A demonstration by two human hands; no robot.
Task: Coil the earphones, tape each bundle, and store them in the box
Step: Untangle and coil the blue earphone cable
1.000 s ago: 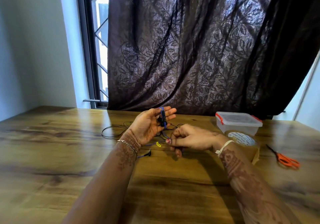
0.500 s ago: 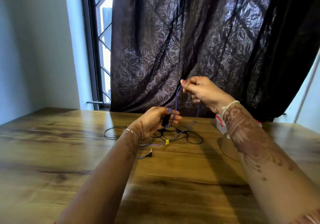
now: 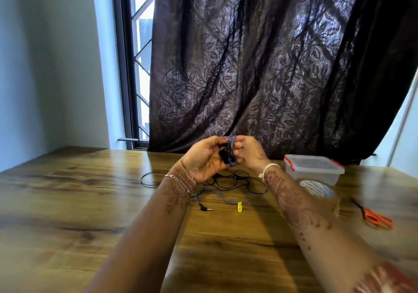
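Note:
My left hand [image 3: 203,157] holds a small coil of blue earphone cable [image 3: 230,150] wound round its fingers, just above the table. My right hand [image 3: 247,151] pinches the same blue cable against that coil from the right. The loose tail of the blue cable [image 3: 217,194] trails on the wood to a jack plug [image 3: 205,209] and a yellow tag [image 3: 239,207]. A black earphone [image 3: 235,180] lies uncoiled in loops behind my wrists. The clear box [image 3: 313,168] with red clips stands closed at the right.
A roll of clear tape [image 3: 316,189] lies in front of the box. Orange-handled scissors [image 3: 375,217] rest near the table's right edge. A dark curtain and a window stand behind the wooden table [image 3: 90,202].
My right hand has come down from its raised position and now meets my left hand at the coil. The blue cable it had drawn up lies wrapped round my left fingers.

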